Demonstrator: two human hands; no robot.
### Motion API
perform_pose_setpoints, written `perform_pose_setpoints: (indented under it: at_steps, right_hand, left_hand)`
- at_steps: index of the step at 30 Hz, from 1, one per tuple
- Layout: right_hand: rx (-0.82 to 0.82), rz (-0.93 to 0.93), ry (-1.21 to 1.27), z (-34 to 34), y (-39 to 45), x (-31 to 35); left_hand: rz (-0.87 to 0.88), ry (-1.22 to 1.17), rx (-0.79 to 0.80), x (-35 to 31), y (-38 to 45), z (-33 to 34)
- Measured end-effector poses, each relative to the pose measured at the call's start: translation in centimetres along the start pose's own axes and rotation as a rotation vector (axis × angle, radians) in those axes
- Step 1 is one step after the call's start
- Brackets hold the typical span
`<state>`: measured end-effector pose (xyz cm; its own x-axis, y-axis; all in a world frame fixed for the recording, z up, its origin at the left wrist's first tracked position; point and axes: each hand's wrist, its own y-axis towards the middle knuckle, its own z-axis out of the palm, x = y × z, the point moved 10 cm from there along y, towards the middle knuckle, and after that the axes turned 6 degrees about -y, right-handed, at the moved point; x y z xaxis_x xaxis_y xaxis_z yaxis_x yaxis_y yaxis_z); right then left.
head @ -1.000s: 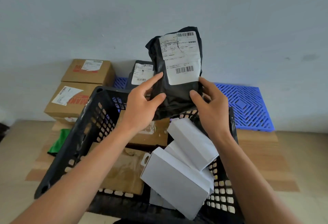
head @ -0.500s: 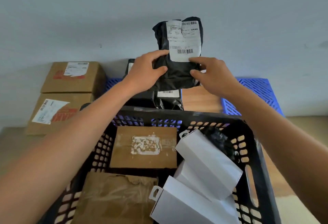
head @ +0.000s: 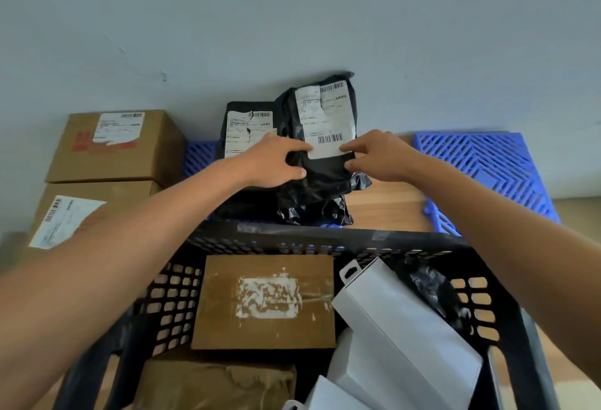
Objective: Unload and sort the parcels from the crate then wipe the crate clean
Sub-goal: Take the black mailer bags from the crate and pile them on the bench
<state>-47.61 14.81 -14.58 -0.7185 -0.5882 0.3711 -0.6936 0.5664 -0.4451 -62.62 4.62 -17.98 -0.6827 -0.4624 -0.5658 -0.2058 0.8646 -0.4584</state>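
A black plastic parcel (head: 326, 178) with a white barcode label stands on end against the wall, on top of another black bag (head: 313, 213). My left hand (head: 276, 162) pinches its left edge and my right hand (head: 379, 156) pinches its right edge, with both forefingers on the label. Nearer to me is the black perforated crate (head: 325, 238). It holds a flat brown box (head: 266, 302), a crumpled brown paper parcel (head: 221, 383), white boxes (head: 401, 325) and a black bag (head: 434, 289).
A second labelled black parcel (head: 247, 130) leans on the wall just left of the held one. Two stacked cardboard boxes (head: 120, 146) (head: 81, 211) sit at the left. Blue plastic grating (head: 487, 165) lies at the right on the wooden surface (head: 387, 201).
Both hands carried the black parcel up out of the crate, forward and down onto the black bags by the wall. The view has moved in over the crate.
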Motion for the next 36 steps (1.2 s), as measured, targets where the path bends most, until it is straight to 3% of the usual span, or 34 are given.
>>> perform_pose_setpoints:
  at_steps: [6, 15, 23, 30, 36]
  right_hand:
    - [0.115, 0.01, -0.017, 2.4, 2.1, -0.8]
    - [0.351, -0.005, -0.161, 7.0, 4.2, -0.4]
    - [0.475, 0.023, -0.2, 9.4, 4.4, -0.7]
    - [0.332, 0.002, -0.193, 6.4, 3.5, 0.3]
    - [0.045, -0.081, 0.012, -0.1, -1.8, 2.9]
  left_hand:
    - [-0.019, 0.088, 0.069, 1.3, 1.5, 1.6]
    - [0.039, 0.586, 0.103, 1.2, 1.4, 2.2]
    - [0.032, 0.782, 0.204, 2.1, 2.0, 3.1]
    - [0.054, 0.602, 0.146, 0.5, 1.2, 1.7]
    - [0.115, 0.299, -0.083, -4.7, -3.8, -2.3]
